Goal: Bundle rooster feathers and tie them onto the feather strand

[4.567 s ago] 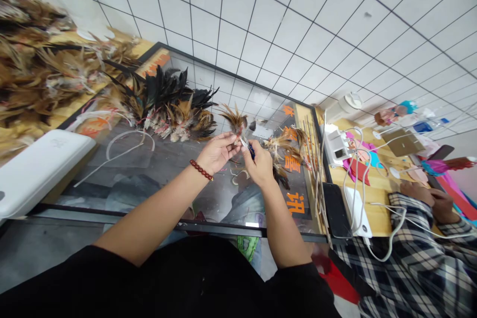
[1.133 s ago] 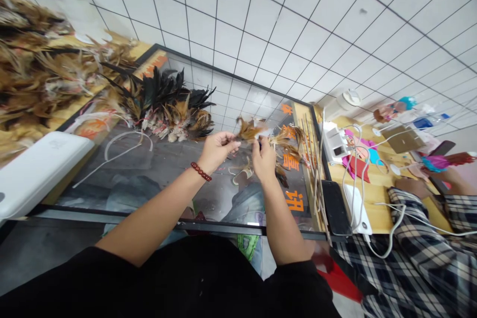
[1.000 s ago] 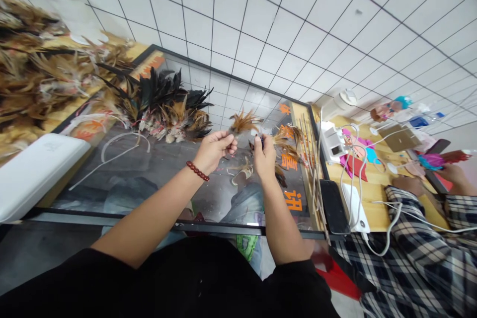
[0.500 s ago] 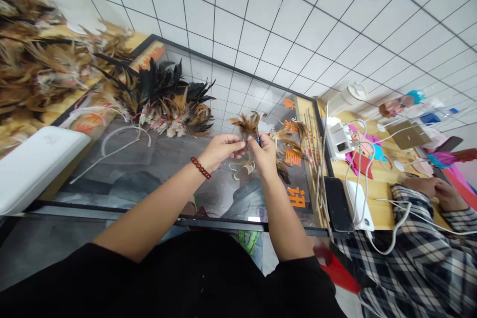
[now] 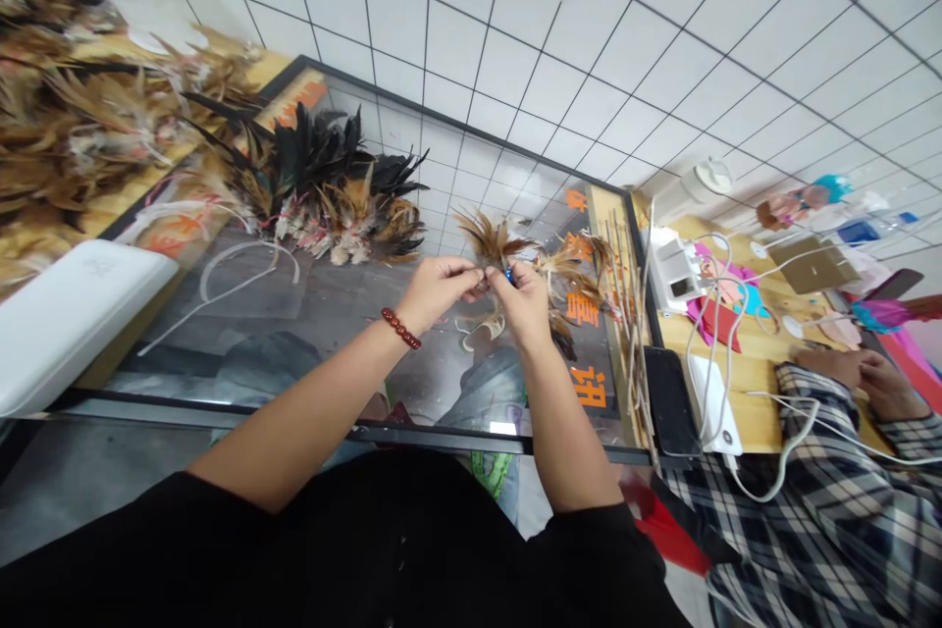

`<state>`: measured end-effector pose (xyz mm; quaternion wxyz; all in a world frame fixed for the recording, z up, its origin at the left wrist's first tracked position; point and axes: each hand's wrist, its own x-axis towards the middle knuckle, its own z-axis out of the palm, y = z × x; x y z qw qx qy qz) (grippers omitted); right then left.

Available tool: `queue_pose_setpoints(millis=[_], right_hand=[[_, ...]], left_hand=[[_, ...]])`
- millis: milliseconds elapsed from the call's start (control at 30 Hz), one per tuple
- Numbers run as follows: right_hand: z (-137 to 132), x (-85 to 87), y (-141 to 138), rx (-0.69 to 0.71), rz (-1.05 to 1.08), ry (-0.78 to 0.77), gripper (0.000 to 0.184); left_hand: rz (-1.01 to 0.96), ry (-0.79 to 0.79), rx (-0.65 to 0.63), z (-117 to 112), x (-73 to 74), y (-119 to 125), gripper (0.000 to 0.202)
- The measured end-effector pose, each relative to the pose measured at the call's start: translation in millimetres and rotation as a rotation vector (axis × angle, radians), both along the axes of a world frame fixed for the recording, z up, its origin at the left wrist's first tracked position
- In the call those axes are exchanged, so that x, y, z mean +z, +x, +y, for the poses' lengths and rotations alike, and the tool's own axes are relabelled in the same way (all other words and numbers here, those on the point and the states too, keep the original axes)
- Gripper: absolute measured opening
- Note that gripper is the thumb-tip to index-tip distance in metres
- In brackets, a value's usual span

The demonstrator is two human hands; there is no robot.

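In the middle of the head view, my left hand [image 5: 440, 292] and my right hand [image 5: 524, 302] meet over the dark glass tabletop [image 5: 353, 343]. Both are closed, fingertips pinched together at the base of a small brown feather bunch [image 5: 492, 237], which fans out above them. A small blue item [image 5: 507, 274] shows at my right thumb and forefinger; its kind is unclear. Pale brown loose feathers [image 5: 570, 267] lie just right of my right hand. To the left sits a pile of black and brown feather bunches [image 5: 339, 191] with whitish, pink-tied ends.
A large feather heap [image 5: 95, 118] and a white box-shaped object [image 5: 80, 314] are on the left. Thin sticks [image 5: 624, 324] lie along the right edge, beside a black phone [image 5: 671, 402] and a white power bank [image 5: 713, 402] with cables. A co-worker's hands [image 5: 868, 378] rest farther right.
The feather bunch in my hands has turned and spread a little more upward. My hands stay together in nearly the same place; the view has shifted slightly.
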<state>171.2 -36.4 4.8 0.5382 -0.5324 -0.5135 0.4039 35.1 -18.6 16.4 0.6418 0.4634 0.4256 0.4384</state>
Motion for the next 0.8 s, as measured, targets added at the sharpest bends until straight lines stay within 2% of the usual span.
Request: queue_pose_setpoints(millis=[167,267,367,467,567,633,700,800], right_hand=[[0.7,-0.2,2.3,0.016,-0.008,0.000,0.021],[0.5,0.8,0.6,0.012,-0.005,-0.007,0.021],[-0.1,2.5,-2.0,0.007,-0.009,0.001,0.021],[0.4,3.0,-2.0,-0.017,0.034,-0.003,0.024],[2.3,2.3,1.3,-0.104,0.046,-0.031,0.026],[3.4,2.5,3.8,-0.136,0.042,-0.045,0.026],[3.6,3.6,5.3,-0.147,0.051,-0.044,0.026],[2.3,6.5,5.3,-0.154,0.054,-0.032,0.026]], left_hand=[[0.101,0.183,0.046,1.8,-4.8,-0.8,0.011],[0.158,0.212,0.077,0.7,-4.4,-1.4,0.013],[0.157,0.188,0.077,-0.7,-1.2,-1.6,0.014],[0.051,0.096,0.069,0.8,2.7,-1.8,0.012],[-0.086,0.006,0.181,6.8,5.6,-5.5,0.015],[-0.093,-0.003,0.259,11.8,7.5,-12.5,0.019],[0.013,0.069,0.308,16.1,10.4,-24.8,0.019],[0.347,0.325,0.452,20.9,17.1,-54.3,0.011]])
